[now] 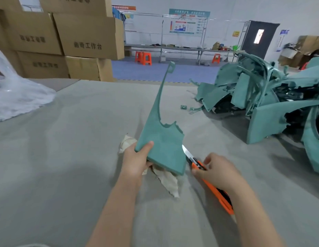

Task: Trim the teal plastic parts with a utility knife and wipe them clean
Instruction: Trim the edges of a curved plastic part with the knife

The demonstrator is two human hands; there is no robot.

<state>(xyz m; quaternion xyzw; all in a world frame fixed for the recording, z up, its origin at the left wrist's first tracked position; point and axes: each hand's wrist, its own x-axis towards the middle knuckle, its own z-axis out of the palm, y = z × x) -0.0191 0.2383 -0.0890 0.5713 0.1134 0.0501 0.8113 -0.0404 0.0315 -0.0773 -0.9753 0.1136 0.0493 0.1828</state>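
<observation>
I look over a grey felt-covered worktable (57, 157) in a workshop, with brown cardboard boxes (66, 41) stacked far left. My left hand (137, 161) grips one flat teal plastic part (162, 139) upright by its near corner, thumb on its face, with one beige cloth (169, 182) bunched beneath. My right hand (217, 172) curls round one orange utility knife (198, 162), its blade at the part's right edge. One heap of teal parts (262, 97) lies far right.

Stacked cardboard boxes (66, 38) upper left; crumpled clear plastic (16, 97) at left edge; orange stools (143, 57), dark door (260, 38) along top.
</observation>
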